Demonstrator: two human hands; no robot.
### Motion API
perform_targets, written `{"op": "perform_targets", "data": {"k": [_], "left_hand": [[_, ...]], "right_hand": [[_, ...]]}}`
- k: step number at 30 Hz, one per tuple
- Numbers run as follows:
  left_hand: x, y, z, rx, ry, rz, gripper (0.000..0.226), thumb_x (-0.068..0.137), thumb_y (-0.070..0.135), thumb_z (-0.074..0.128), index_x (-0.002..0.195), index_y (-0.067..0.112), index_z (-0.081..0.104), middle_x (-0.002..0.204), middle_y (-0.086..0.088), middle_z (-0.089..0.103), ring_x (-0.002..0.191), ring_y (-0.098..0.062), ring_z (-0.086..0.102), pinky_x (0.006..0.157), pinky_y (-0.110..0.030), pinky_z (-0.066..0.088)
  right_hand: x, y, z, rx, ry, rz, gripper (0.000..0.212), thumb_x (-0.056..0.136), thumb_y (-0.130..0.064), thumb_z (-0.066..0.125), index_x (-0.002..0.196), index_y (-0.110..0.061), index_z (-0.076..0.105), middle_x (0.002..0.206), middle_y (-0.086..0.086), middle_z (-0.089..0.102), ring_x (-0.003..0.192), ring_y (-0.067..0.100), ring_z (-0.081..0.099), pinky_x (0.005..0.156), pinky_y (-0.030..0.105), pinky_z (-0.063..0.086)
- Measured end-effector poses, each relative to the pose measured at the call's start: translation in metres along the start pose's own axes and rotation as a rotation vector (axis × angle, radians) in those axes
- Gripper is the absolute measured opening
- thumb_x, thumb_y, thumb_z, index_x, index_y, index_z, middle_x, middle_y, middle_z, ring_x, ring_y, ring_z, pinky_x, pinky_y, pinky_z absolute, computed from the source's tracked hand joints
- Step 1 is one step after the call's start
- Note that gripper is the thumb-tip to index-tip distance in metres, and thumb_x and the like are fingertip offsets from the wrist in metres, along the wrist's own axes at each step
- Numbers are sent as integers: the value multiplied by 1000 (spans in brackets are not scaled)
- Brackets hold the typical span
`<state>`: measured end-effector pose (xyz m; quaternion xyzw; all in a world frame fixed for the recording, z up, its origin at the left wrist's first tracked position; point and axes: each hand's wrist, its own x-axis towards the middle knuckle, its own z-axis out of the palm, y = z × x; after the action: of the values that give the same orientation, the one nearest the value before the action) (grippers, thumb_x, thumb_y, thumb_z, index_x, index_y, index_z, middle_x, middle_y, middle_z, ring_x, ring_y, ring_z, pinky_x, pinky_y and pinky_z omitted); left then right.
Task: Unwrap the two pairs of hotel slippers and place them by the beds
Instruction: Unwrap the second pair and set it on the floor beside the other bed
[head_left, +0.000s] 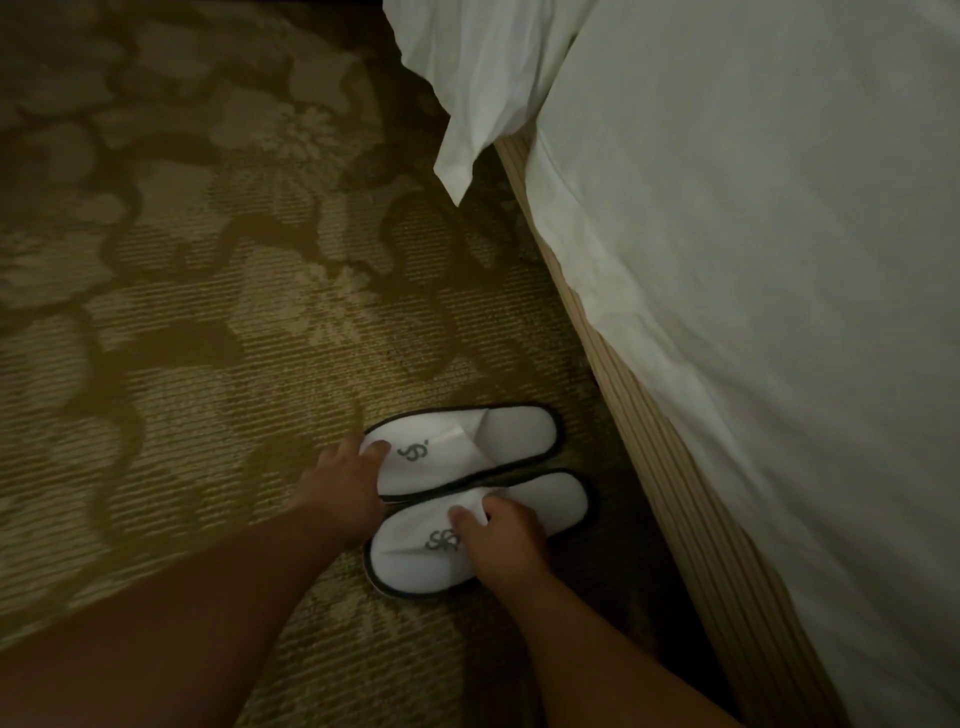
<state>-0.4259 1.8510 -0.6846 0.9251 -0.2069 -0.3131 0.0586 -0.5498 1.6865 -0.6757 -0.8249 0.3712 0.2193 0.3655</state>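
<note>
Two white hotel slippers with dark edging and a grey logo lie side by side on the carpet, toes pointing left, heels toward the bed. My left hand (345, 480) grips the toe end of the far slipper (498, 436), thumb on its upper. My right hand (501, 543) pinches the open edge of the near slipper's (410, 551) upper. No wrapper is in view. Only this one pair shows.
A bed (779, 260) with white sheets fills the right side; its ribbed beige base (670, 457) runs diagonally just right of the slippers. A white sheet corner (467, 130) hangs over the edge at the top. Patterned brown carpet (182, 312) spreads to the left.
</note>
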Motion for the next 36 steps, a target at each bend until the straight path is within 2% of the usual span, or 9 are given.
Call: {"op": "perform_targets", "data": {"k": [5,8,10,12,15,18,21,30,36], "left_hand": [[-1,0,2,17,15,7,87,74,68,58,145,30,26,154,-9,20,134,-34,29,107,-48,37],[0,0,3,16,12,8,84,77,61,61,145,30,25,156,-10,17,136,-35,27,108,-48,35],[1,0,4,17,15,4,81,78,55,62,145,30,25,156,-10,16,137,-35,26,108,-49,36],[1,-1,4,14,11,3,80,77,54,61,145,31,25,156,-9,17,136,-35,27,107,-49,36],[1,-2,2,-2,-3,-3,82,74,57,58,145,31,26,155,-9,19,135,-35,29,107,-49,37],[0,-2,2,-6,-14,-9,84,71,58,55,145,31,26,155,-9,20,134,-35,30,106,-49,37],[0,-1,0,-7,-18,-8,88,67,62,52,145,30,27,154,-9,21,133,-35,31,107,-49,36],[-2,3,3,17,-9,0,83,76,55,60,146,29,25,156,-9,17,135,-34,29,108,-47,34],[-4,4,5,7,11,-20,80,81,54,61,147,30,22,158,-7,14,138,-31,27,110,-47,33]], "right_hand": [[10,2,1,59,-67,2,46,86,-56,55,105,-15,66,114,7,66,103,23,61,93,41,51],[13,-4,-6,73,-86,14,53,78,-70,51,89,-21,67,98,0,67,90,17,62,82,36,53],[15,-6,-20,21,19,31,63,73,-81,40,71,-22,63,78,-6,63,73,12,59,70,33,49],[21,-7,-42,89,211,70,67,77,-81,36,70,-21,66,74,-5,64,71,14,60,75,35,51],[40,-6,-87,424,280,151,84,74,-85,33,111,-19,69,107,0,65,104,26,61,94,36,44],[50,-3,-108,797,85,136,113,54,-96,38,143,-27,44,148,1,45,133,26,43,113,49,32],[50,-2,-118,1005,-180,259,103,71,-89,34,152,-26,24,160,3,25,144,25,26,117,48,20],[54,-16,-138,585,-279,420,103,78,-85,30,153,-16,19,156,12,31,139,30,33,107,43,28],[57,-20,-137,546,-285,466,107,76,-87,29,155,-17,10,161,13,19,145,30,21,117,47,13]]}}
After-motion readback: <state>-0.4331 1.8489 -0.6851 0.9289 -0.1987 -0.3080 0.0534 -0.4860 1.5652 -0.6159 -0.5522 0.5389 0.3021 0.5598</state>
